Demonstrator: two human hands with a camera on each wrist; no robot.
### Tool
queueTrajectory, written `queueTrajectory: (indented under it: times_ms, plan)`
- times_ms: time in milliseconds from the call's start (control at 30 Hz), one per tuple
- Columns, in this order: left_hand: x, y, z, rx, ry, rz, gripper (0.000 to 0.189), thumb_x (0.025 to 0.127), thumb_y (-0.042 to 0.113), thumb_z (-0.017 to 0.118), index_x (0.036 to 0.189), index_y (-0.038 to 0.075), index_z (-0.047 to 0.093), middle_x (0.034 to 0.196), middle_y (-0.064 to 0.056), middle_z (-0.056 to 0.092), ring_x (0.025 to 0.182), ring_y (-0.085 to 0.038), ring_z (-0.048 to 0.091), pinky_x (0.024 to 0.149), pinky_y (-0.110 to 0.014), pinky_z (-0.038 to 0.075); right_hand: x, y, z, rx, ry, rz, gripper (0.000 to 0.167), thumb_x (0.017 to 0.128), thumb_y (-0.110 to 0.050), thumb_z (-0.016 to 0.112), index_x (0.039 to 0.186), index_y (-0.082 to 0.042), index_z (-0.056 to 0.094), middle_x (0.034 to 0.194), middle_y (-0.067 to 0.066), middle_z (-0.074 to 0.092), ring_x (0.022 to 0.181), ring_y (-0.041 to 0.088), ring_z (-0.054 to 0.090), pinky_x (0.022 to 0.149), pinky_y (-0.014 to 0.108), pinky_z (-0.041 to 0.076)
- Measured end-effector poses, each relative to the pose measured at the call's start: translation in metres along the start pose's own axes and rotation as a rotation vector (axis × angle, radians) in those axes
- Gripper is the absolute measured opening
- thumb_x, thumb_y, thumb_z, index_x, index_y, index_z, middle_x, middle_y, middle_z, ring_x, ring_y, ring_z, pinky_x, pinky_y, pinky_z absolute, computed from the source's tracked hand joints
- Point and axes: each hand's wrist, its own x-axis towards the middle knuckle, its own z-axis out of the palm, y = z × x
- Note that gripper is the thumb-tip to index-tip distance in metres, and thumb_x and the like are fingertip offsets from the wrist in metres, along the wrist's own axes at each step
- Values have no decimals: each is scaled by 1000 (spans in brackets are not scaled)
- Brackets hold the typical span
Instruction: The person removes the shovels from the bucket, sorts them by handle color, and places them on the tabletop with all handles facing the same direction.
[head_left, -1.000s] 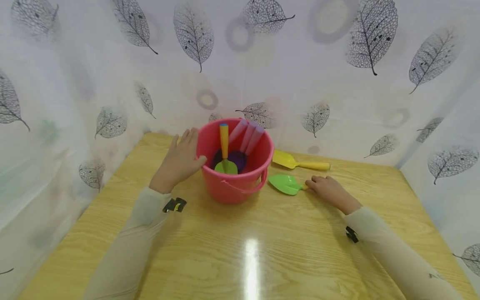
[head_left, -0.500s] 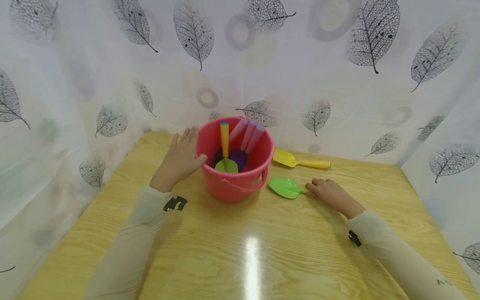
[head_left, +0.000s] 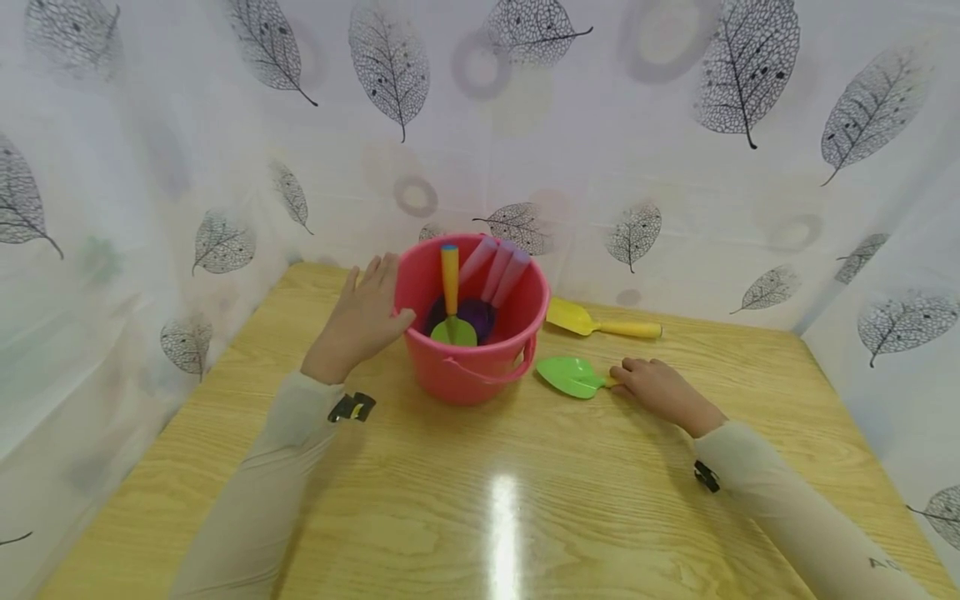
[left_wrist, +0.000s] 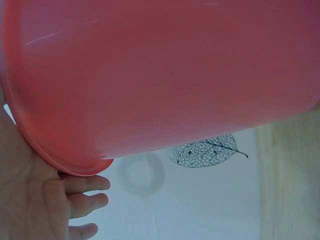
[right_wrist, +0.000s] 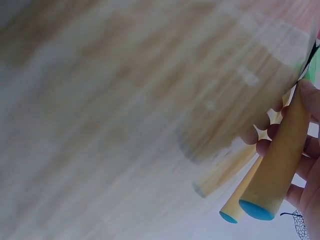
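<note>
A pink bucket (head_left: 472, 375) stands at the table's middle back. My left hand (head_left: 360, 317) lies at its left rim with fingers straight, palm toward the rim in the left wrist view. Inside the bucket, a green trowel (head_left: 453, 332) leans with its yellow handle up, beside purple tools with pale purple handles (head_left: 495, 275). To the bucket's right, my right hand (head_left: 663, 390) grips the handle of a green trowel (head_left: 572, 377) whose blade points at the bucket. In the right wrist view, thumb and fingers are round its yellow handle (right_wrist: 275, 170), which has a blue end.
A yellow shovel (head_left: 577, 318) lies behind the green trowel, right of the bucket. The wooden table (head_left: 420, 500) is shiny and reflects light. A leaf-printed curtain (head_left: 330, 183) hangs behind it and along both sides.
The blade of the green trowel in my right hand sits slightly lower in view than a second ago, a tiny shift. The left hand and the bucket keep their places.
</note>
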Motion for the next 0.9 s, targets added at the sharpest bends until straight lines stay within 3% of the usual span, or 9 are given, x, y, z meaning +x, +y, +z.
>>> queueTrajectory:
  times_ms: [533, 900]
  plan:
    - [0, 0, 1, 2, 1, 0, 76, 90, 28, 46, 148, -7, 10, 156, -23, 14, 144, -41, 12, 117, -58, 4, 1, 0, 0, 23, -22, 3, 22, 87, -28, 64, 85, -11, 50, 69, -2, 43, 56, 9, 35, 53, 25, 26]
    - [0, 0, 0, -10, 12, -5, 77, 89, 28, 48, 148, -6, 11, 156, -23, 16, 144, -40, 13, 117, -58, 6, 4, 1, 0, -8, 38, -26, 23, 84, -29, 68, 90, -9, 56, 74, 1, 49, 61, 13, 42, 54, 29, 33]
